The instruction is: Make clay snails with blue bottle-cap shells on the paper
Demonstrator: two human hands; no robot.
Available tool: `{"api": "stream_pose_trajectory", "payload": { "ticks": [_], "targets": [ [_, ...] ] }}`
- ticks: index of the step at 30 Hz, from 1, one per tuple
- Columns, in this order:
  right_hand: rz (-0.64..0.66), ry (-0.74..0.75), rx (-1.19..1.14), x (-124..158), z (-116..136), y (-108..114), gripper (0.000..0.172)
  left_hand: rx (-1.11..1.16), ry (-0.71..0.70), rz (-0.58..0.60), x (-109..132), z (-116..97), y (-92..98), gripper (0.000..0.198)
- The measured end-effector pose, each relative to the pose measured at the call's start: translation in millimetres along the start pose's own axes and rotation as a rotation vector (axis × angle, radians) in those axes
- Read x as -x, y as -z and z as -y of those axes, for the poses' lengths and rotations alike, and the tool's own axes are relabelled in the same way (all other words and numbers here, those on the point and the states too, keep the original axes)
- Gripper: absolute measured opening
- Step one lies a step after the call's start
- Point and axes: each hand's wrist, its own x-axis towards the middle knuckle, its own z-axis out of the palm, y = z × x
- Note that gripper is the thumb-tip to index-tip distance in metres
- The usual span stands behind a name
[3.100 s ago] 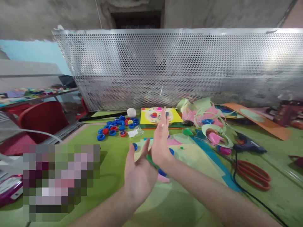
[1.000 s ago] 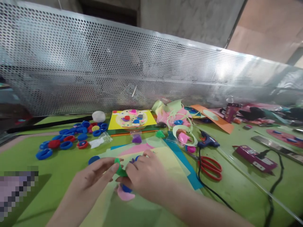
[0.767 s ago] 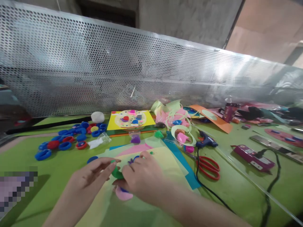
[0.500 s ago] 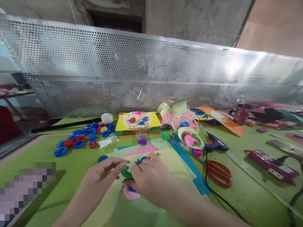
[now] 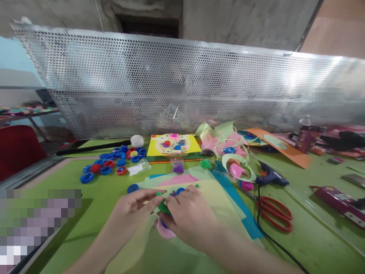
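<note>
My left hand [image 5: 136,207] pinches a small bit of green clay [image 5: 159,194] between thumb and fingertips. My right hand [image 5: 189,213] is curled round a green clay piece [image 5: 163,207], partly hidden by its fingers. Just below them a pink piece [image 5: 165,230] with some blue beside it lies on the pale yellow paper [image 5: 222,205]. A blue cap [image 5: 180,190] and a small purple piece show behind my right fingers. Another blue cap [image 5: 133,188] sits beyond my left hand.
Blue and red caps [image 5: 106,170] lie at the left. A yellow card [image 5: 194,146] with clay decoration stands behind. Red-handled scissors [image 5: 276,214], a glue gun [image 5: 270,175] with its cord, and paper scraps [image 5: 223,142] are on the right.
The whole view has shifted, so the table things appear further right. Both hands remain together at the green clay, with the left fingertips still pinched on the small bit.
</note>
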Motion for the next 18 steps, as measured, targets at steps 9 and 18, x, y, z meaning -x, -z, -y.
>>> {"api": "stream_pose_trajectory", "payload": {
  "ticks": [9, 18],
  "targets": [
    [0.006, 0.022, -0.016, 2, -1, -2, 0.012, -0.045, -0.027, -0.028, 2, -3, -1.5, 0.022],
    [-0.046, -0.038, -0.004, 1, -4, -3, 0.011, -0.136, -0.105, -0.118, -16, 5, 33.5, 0.049]
  ]
}}
